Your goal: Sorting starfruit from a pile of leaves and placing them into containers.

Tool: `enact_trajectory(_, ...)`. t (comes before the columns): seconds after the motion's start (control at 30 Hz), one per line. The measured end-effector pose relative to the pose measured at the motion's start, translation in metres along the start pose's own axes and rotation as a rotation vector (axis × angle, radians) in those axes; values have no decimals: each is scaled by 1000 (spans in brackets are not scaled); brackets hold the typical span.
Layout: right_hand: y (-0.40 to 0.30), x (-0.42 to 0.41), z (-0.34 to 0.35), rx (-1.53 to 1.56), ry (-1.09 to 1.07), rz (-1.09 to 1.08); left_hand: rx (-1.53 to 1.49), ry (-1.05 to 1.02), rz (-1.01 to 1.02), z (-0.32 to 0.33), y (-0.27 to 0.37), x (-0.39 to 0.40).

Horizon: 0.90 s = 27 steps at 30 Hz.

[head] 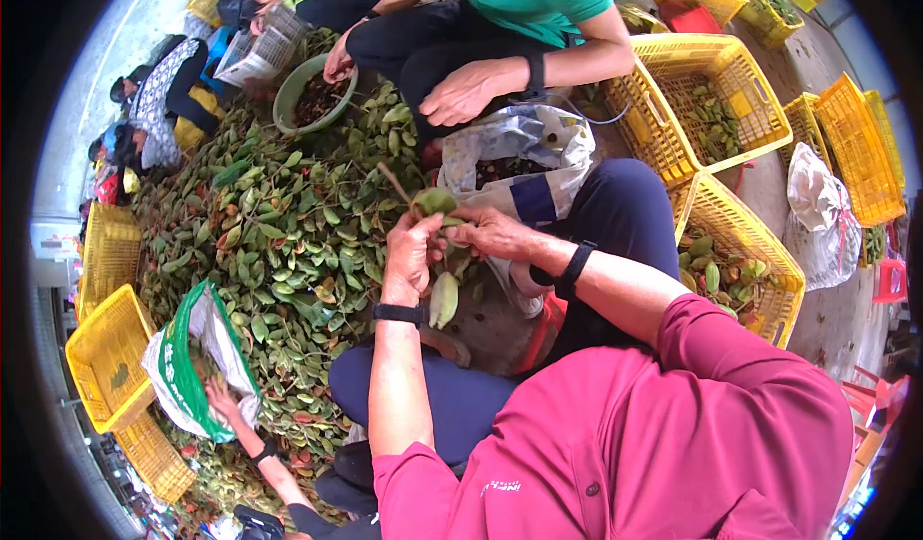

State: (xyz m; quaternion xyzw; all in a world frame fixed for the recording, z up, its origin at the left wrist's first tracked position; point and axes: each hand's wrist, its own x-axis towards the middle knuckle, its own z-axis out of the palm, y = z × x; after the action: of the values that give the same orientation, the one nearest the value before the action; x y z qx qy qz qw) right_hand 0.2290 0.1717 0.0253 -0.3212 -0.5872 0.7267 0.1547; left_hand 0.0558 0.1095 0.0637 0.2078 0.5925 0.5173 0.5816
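Both of my hands meet in front of me over the edge of a large heap of green winged pods [288, 215] with leaves and stalks. My left hand [413, 251] grips a stalk with green pods [435, 201] at its top. Close against it, my right hand [494, 233] has its fingers on the same cluster. A pale green pod [443, 300] hangs below the hands. Just beyond my right hand stands an opened white woven sack [533, 179] with dark small pieces inside. The fingertips partly hide what they pinch.
Yellow plastic crates [750, 158] with some pods stand at the right; another yellow crate [108, 374] is at the far left. A co-worker in a green shirt sits opposite, one hand at a green basin [317, 125]. Another person's hand reaches into a green-and-white sack [180, 381] at lower left.
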Motion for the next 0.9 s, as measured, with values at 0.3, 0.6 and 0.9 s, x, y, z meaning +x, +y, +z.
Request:
enact_trajectory(0.3, -5, 15, 6, 209, -123, 66, 232, 105, 39, -2, 4, -4)
enact_trajectory(0.6, -19, 3, 32, -5, 104, -129, 561, 195, 284, -2, 6, -35)
enact_trajectory(0.9, -29, 39, 11, -748, 289, -470, 1182, 283, 1261, 32, 39, -27)
